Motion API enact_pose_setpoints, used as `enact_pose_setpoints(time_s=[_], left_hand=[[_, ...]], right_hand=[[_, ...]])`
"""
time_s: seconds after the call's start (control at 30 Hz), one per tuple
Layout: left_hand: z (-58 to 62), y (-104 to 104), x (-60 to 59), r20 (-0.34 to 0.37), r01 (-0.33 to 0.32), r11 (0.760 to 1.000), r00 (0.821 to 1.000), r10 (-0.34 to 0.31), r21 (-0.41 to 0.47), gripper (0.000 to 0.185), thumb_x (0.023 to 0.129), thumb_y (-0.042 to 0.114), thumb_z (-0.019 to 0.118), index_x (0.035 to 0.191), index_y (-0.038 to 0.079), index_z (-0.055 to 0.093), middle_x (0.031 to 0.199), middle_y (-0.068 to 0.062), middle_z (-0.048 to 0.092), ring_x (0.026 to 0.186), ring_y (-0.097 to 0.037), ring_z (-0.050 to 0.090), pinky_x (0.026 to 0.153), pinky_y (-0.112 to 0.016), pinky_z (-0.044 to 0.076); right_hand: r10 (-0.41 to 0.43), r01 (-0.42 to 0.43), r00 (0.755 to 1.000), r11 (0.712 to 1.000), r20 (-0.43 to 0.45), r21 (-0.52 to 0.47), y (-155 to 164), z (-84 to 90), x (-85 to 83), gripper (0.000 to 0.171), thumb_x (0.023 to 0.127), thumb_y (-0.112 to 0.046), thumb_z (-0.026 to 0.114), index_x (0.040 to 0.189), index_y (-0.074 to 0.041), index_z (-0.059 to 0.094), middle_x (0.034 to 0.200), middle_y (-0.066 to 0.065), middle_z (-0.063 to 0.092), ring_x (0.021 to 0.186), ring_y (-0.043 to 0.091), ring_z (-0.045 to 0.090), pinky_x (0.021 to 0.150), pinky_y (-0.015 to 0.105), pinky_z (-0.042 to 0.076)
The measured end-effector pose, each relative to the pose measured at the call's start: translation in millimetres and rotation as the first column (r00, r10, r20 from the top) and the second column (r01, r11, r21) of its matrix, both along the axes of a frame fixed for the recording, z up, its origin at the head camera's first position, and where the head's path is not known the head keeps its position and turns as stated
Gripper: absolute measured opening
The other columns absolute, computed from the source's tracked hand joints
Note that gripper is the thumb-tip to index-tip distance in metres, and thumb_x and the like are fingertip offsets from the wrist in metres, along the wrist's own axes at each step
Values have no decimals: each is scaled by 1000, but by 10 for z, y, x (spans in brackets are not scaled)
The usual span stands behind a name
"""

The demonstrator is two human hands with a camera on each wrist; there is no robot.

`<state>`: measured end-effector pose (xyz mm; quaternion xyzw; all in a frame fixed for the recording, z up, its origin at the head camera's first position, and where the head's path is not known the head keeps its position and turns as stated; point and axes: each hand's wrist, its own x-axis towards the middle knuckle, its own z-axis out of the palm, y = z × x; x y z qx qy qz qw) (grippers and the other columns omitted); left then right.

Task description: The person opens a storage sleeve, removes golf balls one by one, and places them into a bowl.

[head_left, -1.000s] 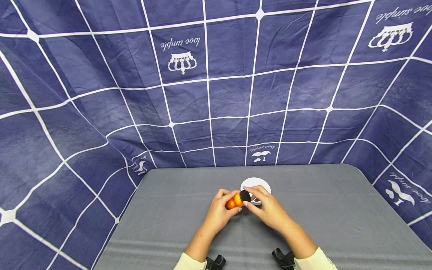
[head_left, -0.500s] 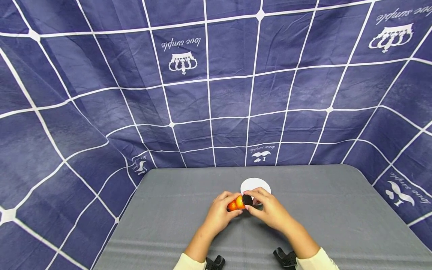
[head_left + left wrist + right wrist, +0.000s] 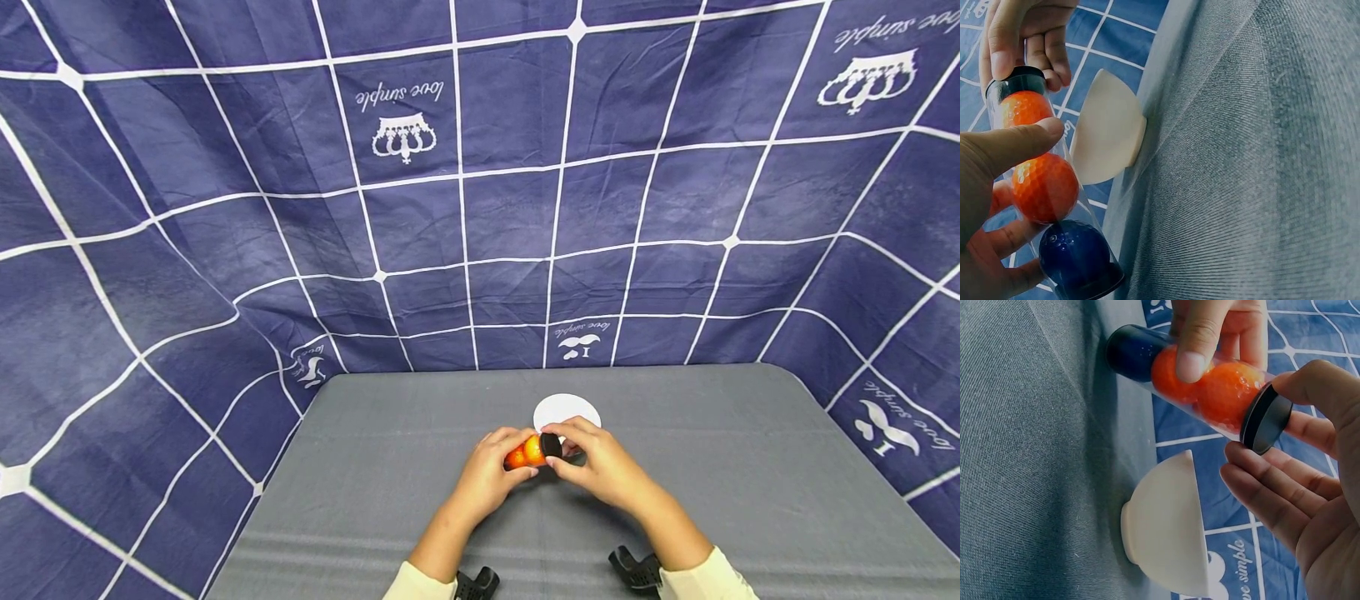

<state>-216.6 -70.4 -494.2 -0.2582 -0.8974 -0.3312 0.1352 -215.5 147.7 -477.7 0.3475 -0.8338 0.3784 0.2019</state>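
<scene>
My left hand grips a clear plastic tube round its middle, thumb on one side and fingers on the other. Inside are two dimpled orange balls and a dark blue ball, like golf balls in a row. At the tube's right end my right hand pinches the black cap between thumb and fingers. That cap sits on the tube mouth. The blue ball lies at the opposite end, by another dark cap. The tube is held slanted over the table.
A white bowl stands upright on the grey cloth-covered table, just beyond the right hand. A blue curtain with white lines hangs behind and at both sides. A black wrist mount shows by each sleeve.
The tube has swung a little to the right and its capped end has dipped slightly, both hands moving with it. Over the last half second it has barely moved.
</scene>
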Motion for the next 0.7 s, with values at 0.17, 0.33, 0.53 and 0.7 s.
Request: enact_pose_setpoints(time_s=[0.17,0.33,0.53,0.7], left_hand=[[-7,-9,-2,4,16,1000,1000,-16,10,50,80,21,85,127,22,68,115,2,71,106,-18,66,91,-36,52],[-13,-27,-13,12,39,999,999,-39,27,50,80,20,85,127,22,68,116,1,71,107,-19,66,92,-36,52],[-8,-41,-28,10,44,997,999,-45,56,50,79,19,86,126,22,69,116,1,71,105,-17,67,91,-33,53],[3,-27,-16,30,25,997,999,-27,68,49,77,18,87,123,22,70,115,0,71,104,-16,67,90,-32,53]], right_hand=[[20,-20,1000,1000,11,-9,14,3,-6,40,81,-11,83,118,-4,71,101,3,69,74,16,66,67,27,57],[35,-35,999,999,29,-23,30,6,-4,39,81,-7,81,119,-2,70,102,4,70,75,11,66,69,26,58],[37,-35,998,999,46,-39,19,15,-2,38,83,-5,79,120,-4,71,103,3,70,78,8,65,72,25,58],[47,-43,998,997,53,-63,0,15,10,38,83,-3,79,120,-3,70,102,4,69,78,10,65,73,26,59]])
